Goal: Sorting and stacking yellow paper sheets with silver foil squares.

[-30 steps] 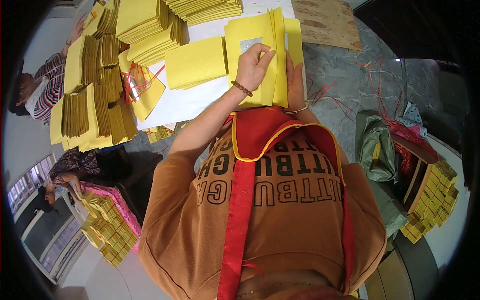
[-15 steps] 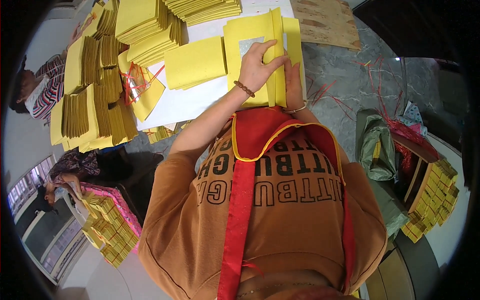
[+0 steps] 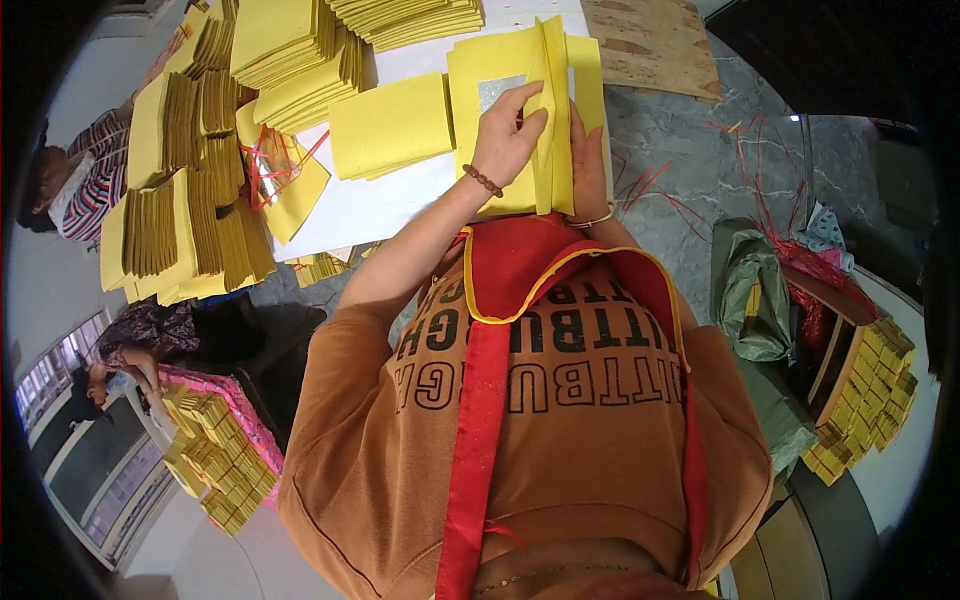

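Observation:
A yellow paper sheet (image 3: 552,150) stands partly raised in a tall narrow fold on a yellow stack (image 3: 480,60) at the table's right end. My left hand (image 3: 508,135), with a brown bead bracelet at the wrist, is at the fold's left side. Its thumb and index finger are apart, the fingertips against the paper. On the other side my right hand (image 3: 588,170) holds the fold, its fingers pointing up along it; part of this hand is hidden behind the paper. A silver rectangle (image 3: 497,92) shows on the sheet beside my left fingers.
Several yellow paper stacks (image 3: 280,45) fill the left of the white table (image 3: 305,215). A smaller yellow pile (image 3: 390,125) lies left of my hands. Red strings (image 3: 655,195) lie on the floor. Two people are at left; yellow bundles (image 3: 865,400) stand at right.
My left thumb has come back from over the fold to its left side, and the left hand has shifted slightly left. My right hand stays by the fold.

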Available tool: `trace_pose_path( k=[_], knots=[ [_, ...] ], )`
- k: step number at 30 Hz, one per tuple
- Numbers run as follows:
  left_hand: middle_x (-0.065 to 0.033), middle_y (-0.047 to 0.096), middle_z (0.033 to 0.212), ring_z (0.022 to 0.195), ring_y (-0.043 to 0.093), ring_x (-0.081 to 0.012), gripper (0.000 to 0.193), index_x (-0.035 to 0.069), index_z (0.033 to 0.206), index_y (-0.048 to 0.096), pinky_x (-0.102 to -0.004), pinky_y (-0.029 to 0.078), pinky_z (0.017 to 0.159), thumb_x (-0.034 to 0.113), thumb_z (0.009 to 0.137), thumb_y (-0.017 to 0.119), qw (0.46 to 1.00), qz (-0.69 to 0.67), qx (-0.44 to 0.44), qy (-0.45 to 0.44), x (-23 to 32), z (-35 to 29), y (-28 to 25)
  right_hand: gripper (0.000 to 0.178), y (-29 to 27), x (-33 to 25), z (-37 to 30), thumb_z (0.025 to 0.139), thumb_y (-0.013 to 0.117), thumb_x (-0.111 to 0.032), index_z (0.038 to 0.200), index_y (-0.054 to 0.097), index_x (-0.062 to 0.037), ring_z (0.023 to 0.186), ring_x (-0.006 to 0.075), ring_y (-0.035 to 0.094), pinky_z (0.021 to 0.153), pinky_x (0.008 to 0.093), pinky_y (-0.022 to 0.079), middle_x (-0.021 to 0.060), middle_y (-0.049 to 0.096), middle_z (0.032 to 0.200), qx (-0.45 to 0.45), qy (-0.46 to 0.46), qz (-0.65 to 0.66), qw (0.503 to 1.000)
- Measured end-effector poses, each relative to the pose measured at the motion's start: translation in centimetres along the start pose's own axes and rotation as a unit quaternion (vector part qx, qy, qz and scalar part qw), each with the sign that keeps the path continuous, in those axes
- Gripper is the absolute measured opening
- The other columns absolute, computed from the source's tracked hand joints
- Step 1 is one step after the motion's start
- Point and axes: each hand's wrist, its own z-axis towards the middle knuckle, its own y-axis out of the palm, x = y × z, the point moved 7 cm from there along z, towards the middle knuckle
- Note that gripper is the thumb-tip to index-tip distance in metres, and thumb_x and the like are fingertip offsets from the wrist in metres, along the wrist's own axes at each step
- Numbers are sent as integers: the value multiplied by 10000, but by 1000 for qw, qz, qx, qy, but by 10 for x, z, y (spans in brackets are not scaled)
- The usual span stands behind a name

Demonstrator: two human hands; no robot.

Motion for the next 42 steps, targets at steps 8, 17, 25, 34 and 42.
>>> trace_pose_path(
  k=[8,17,25,34,42],
  knots=[
    [-156,577,900,763,571,-247,310,13,1063,586,-319,457,694,145,783,579,999,30,-9,22,6,3,0,630,-3,4,1,940,158,-483,1401,112,-56,1274,192,277,1050,315,218,83,238,1411,-6,-4,-18,1000],
    [-131,565,841,683,547,-233,446,35,1073,597,-313,439,594,289,720,697,997,62,-2,35,7,3,2,641,-8,9,1,937,147,-491,1403,89,-55,1286,199,258,1049,323,223,93,224,1413,23,21,-11,999],
    [-134,555,834,647,530,-203,318,17,1090,576,-293,438,595,148,800,582,998,42,-6,35,4,0,-1,661,1,1,1,930,151,-508,1401,97,-47,1288,201,256,1052,323,213,91,208,1423,-13,-1,-22,1000],
    [-164,581,929,740,561,-280,324,36,1107,558,-350,447,678,34,801,452,999,33,-15,28,3,1,-2,649,2,1,0,934,153,-499,1402,98,-53,1282,194,265,1052,320,216,83,215,1422,-2,10,-3,1000],
    [-145,573,872,730,559,-241,315,44,1076,583,-311,445,637,180,793,599,999,40,3,36,11,1,-1,622,3,3,-1,942,139,-478,1405,89,-65,1279,191,263,1052,318,216,85,209,1419,-12,7,-38,999]
  ],
)
